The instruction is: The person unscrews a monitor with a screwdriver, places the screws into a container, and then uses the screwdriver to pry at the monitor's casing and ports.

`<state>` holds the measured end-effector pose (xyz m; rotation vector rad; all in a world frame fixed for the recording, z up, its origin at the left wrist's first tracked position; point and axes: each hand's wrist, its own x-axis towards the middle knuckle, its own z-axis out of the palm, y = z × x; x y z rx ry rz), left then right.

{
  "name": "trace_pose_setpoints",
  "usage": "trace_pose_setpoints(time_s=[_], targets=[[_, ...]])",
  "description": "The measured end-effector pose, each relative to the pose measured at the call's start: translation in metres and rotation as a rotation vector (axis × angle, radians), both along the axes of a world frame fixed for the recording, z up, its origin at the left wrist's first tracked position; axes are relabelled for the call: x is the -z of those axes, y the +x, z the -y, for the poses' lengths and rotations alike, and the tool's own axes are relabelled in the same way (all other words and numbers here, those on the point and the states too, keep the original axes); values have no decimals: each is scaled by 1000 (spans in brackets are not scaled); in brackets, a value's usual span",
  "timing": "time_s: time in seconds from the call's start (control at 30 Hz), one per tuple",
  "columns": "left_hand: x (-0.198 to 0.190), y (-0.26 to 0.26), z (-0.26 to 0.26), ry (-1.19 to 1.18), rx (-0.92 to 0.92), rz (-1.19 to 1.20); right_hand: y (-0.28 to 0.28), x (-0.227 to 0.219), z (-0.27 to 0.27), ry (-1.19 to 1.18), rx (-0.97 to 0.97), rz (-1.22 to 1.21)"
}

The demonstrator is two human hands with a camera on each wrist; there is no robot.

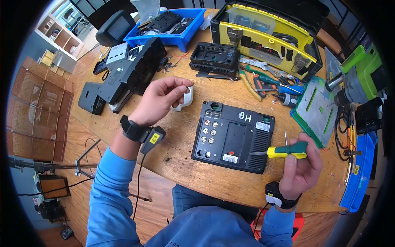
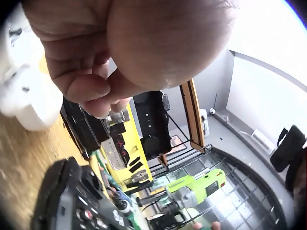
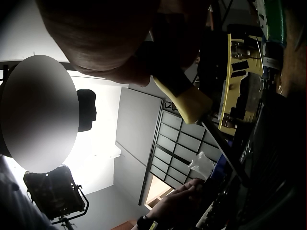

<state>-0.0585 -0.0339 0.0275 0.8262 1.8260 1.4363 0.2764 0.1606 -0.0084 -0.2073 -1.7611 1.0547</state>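
Observation:
A black electronic housing (image 1: pixel 242 140) lies on the bench with round connectors and white "HQ" lettering upward. My right hand (image 1: pixel 302 168) grips a screwdriver (image 1: pixel 288 151) by its green and yellow handle, and the shaft slants left so the tip meets the housing near its slotted side. My left hand (image 1: pixel 160 99) is above the bench, left of the housing, fingers curled and thumb close to the index finger. Beside its fingertips is a white dish (image 1: pixel 188 99); small dark pieces show on this dish (image 2: pixel 36 108) in the left wrist view. I cannot tell whether those fingertips pinch something small.
A yellow and black toolbox (image 1: pixel 267 41) and a blue bin (image 1: pixel 181 39) of parts stand at the back. Pliers (image 1: pixel 251 84) and other tools lie beyond the housing. A green drill press (image 1: pixel 354 74) rises at the right, with black equipment (image 1: pixel 135 74) at the left.

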Motion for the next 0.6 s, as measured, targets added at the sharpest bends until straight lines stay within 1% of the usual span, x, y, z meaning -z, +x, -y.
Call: trace_pose_setpoints(time_s=[0.03, 0.1, 0.13, 0.17, 0.27, 0.3, 0.37, 0.4, 0.5, 0.6], targets=[[1, 5, 0, 3, 3, -2, 0, 0, 0, 1, 6, 2], [4, 17, -2, 153, -50, 231, -1, -1, 0, 2, 8, 0], [7, 20, -1, 162, -67, 296, -1, -1, 0, 2, 7, -1], [9, 24, -2, 165, -64, 294, -1, 0, 0, 5, 10, -3], [16, 37, -4, 308, -65, 483, -2, 2, -1, -2, 6, -21], [17, 42, -5, 313, -59, 483, -1, 1, -1, 0, 3, -15], [16, 52, -7, 385, -100, 565, 0, 1, -1, 9, 4, -9], [19, 54, -7, 440, -64, 613, 0, 2, -1, 5, -4, -11], [29, 59, -12, 500, -44, 660, -3, 3, -1, 15, -4, -19], [27, 63, -17, 509, -72, 673, -4, 2, 0, 31, 13, -22]])
